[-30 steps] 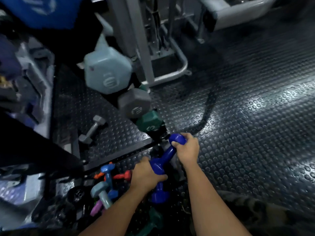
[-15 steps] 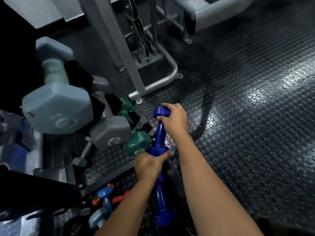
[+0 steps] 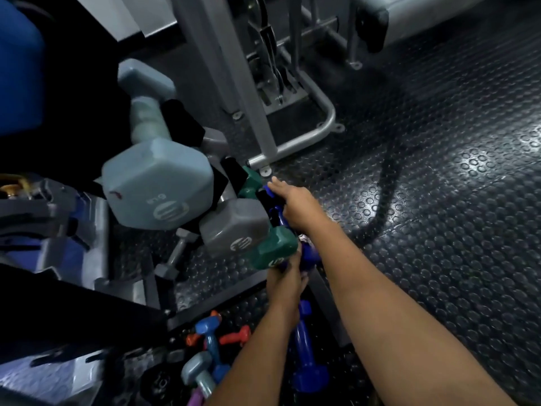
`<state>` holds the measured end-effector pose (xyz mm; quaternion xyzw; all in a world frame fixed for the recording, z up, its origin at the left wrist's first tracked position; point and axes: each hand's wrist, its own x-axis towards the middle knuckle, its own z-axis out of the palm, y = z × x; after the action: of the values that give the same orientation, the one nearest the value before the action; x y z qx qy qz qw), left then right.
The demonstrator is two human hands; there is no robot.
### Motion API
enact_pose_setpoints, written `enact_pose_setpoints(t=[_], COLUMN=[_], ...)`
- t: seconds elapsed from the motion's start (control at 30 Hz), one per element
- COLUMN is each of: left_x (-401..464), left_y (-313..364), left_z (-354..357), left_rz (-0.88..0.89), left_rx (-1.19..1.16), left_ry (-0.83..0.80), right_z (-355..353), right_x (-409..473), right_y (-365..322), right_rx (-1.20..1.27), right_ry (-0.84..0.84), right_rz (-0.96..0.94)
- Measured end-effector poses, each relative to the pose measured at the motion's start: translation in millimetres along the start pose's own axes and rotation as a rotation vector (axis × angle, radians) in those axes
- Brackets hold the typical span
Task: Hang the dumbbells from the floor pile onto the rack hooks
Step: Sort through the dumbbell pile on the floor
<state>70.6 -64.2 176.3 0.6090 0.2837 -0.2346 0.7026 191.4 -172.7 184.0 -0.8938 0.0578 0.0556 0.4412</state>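
Both hands grip a dark blue dumbbell [image 3: 278, 213] held against the rack, just right of the hung green dumbbell [image 3: 273, 249]. The right hand [image 3: 295, 206] wraps its far end; the left hand [image 3: 285, 278] clasps its near head. A second blue dumbbell [image 3: 306, 358] lies on the floor [image 3: 439, 230] beside the pile of small dumbbells [image 3: 210, 347].

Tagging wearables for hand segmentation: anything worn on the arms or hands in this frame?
Nothing worn that shows. The left hand and the right hand are bare: no gloves. No rings, watch or wristband can be made out. Both forearms are bare up to the frame's lower edge, no sleeve in view. No markings can be made out in the dim, slightly blurred picture.
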Motion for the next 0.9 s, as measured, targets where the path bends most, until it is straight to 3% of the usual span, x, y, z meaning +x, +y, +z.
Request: enact_pose_setpoints(t=[0.17,0.27,0.33,0.53,0.7,0.9], left_x=[1,8,8,2,3,-2], left_y=[8,7,8,23,29,5], left_z=[-25,-33,-32,-30,-43,-72], left_rz=[-0.031,-0.092,-0.116,0.067,0.165,0.051], left_rx=[0.417,0.449,0.464,1.009,1.359,1.478], left_ry=[-0.017,-0.023,-0.018,0.03,0.022,0.004], right_z=[4,6,12,11,11,26], right_x=[-7,-9,-13,-20,-34,-86], right_y=[-2,11,17,18,26,71], right_rx=[-0.032,0.037,0.048,-0.087,-0.038,0.08], right_ry=[0.014,-0.005,-0.059,-0.069,0.05,0.218], right_rz=[0.003,0.167,0.181,0.146,0.122,0.327])
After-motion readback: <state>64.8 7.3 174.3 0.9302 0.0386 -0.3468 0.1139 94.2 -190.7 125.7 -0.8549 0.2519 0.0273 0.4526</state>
